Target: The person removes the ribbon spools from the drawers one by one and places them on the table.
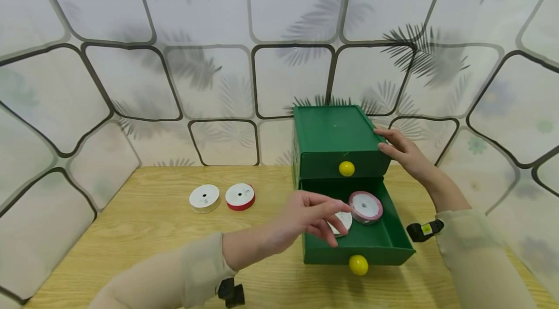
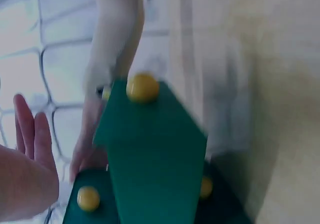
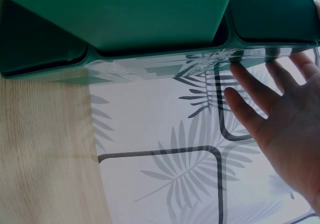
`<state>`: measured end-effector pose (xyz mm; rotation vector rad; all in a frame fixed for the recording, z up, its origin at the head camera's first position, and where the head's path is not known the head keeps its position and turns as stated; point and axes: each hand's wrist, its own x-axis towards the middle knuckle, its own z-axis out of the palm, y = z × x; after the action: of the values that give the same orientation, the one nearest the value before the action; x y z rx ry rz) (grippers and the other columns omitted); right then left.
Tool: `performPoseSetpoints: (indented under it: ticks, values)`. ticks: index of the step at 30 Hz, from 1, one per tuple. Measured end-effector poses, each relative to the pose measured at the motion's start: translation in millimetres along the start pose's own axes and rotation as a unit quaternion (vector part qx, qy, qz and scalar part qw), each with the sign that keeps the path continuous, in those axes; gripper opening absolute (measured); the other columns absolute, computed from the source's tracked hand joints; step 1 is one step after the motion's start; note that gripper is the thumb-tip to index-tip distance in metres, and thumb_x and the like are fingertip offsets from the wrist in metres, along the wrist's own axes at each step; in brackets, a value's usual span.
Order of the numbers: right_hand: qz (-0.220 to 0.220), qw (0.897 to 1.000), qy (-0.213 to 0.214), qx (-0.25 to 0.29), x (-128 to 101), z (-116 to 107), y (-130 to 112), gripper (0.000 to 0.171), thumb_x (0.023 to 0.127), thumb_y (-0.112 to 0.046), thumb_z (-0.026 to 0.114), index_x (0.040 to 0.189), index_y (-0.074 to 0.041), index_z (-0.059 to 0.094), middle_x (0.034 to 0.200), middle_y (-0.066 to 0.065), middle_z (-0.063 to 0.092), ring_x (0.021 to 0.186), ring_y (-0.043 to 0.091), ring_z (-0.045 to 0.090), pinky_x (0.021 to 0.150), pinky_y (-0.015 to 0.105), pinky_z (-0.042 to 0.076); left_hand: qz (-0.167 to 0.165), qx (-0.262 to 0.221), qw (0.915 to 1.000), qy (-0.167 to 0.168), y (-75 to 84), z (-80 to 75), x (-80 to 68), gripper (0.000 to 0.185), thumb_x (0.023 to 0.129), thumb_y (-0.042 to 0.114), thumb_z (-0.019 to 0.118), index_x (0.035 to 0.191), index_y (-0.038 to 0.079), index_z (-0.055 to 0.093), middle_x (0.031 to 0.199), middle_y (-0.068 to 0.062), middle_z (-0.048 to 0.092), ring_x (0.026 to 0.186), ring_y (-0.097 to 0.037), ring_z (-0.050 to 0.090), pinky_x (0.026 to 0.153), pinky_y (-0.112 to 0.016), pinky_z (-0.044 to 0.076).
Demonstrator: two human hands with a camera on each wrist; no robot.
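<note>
And there was the left hand (image 1: pixel 307 214), right over the lower drawer (image 1: pixel 325 255), its fingers loosely spread and gripping nothing that I could see! Just beneath it, half hidden, lay the white spool (image 1: pixel 345 220); whether a fingertip touched it, I could not tell. Close beside that sat the pink spool (image 1: pixel 364 204), nearer the drawer's back edge. The drawer stood pulled out of the green cabinet (image 1: pixel 336 129) towards the worktop's front edge, yellow knob (image 1: pixel 359 265) foremost. Over to the right hand (image 1: pixel 408 156): fingers fanned apart, tips at the right edge of the cabinet's top, palm clear of it! Below that top, the upper drawer (image 1: pixel 320 166) was closed. Out on the worktop (image 1: pixel 144 231), left of the cabinet and towards the back edge, two more lay side by side, slightly apart: the red spool (image 1: pixel 239 195), nearer the cabinet, and the pale spool (image 1: pixel 204 197). Behind everything hung a leaf-patterned backdrop (image 1: pixel 222 76).
</note>
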<state>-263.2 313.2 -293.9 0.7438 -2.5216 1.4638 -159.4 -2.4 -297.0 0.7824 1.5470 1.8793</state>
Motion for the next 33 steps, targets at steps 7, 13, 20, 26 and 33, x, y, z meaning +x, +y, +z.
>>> performPoseSetpoints:
  ticks: [7, 13, 20, 26, 33]
  values:
    - [0.004, 1.0, 0.002, -0.003, -0.6, 0.6, -0.3, 0.042, 0.105, -0.015, 0.044, 0.145, -0.005, 0.038, 0.156, 0.025, 0.017, 0.14, 0.046, 0.017, 0.094, 0.018, 0.033, 0.037, 0.104, 0.9931, -0.04, 15.3, -31.1, 16.4, 0.031, 0.099, 0.014, 0.056, 0.122, -0.005, 0.064, 0.092, -0.011, 0.072, 0.069, -0.018, 0.067, 0.079, -0.041, 0.055]
    - [-0.002, 1.0, 0.005, -0.004, -0.4, 0.2, 1.2, 0.042, 0.105, -0.014, 0.044, 0.145, -0.006, 0.039, 0.156, 0.025, 0.018, 0.139, 0.047, 0.018, 0.094, 0.017, 0.033, 0.051, 0.173, 0.98, -0.085, 18.4, -54.7, 33.9, 0.029, 0.097, 0.003, 0.057, 0.124, -0.007, 0.061, 0.106, -0.014, 0.07, 0.091, -0.033, 0.066, 0.088, -0.045, 0.051]
    - [-0.007, 1.0, 0.007, -0.003, -0.6, 0.4, 1.8, 0.041, 0.104, -0.012, 0.043, 0.145, -0.005, 0.04, 0.155, 0.026, 0.019, 0.138, 0.046, 0.021, 0.091, 0.012, 0.034, 0.067, 0.279, 0.9456, -0.153, 15.8, -71.2, 50.1, 0.047, 0.087, 0.001, 0.07, 0.132, -0.003, 0.057, 0.129, -0.012, 0.06, 0.113, -0.015, 0.058, 0.097, -0.032, 0.045]
    - [-0.007, 1.0, 0.009, -0.008, 0.5, -0.4, 2.5, 0.042, 0.105, -0.014, 0.043, 0.145, -0.005, 0.039, 0.155, 0.027, 0.019, 0.138, 0.04, 0.024, 0.091, 0.011, 0.034, 0.061, 0.357, 0.9066, -0.216, 16.4, -75.9, 64.9, 0.06, 0.084, 0.009, 0.077, 0.139, 0.005, 0.052, 0.139, -0.007, 0.053, 0.125, -0.015, 0.049, 0.104, -0.03, 0.037]
    - [-0.004, 1.0, 0.006, -0.007, 0.7, 0.4, 2.7, 0.042, 0.105, -0.014, 0.043, 0.146, -0.005, 0.038, 0.154, 0.028, 0.018, 0.138, 0.046, 0.02, 0.092, 0.013, 0.034, 0.046, 0.386, 0.8841, -0.259, 9.3, -73.8, 80.4, 0.066, 0.081, 0.009, 0.08, 0.14, 0.002, 0.05, 0.14, -0.011, 0.05, 0.128, -0.021, 0.046, 0.106, -0.035, 0.035]
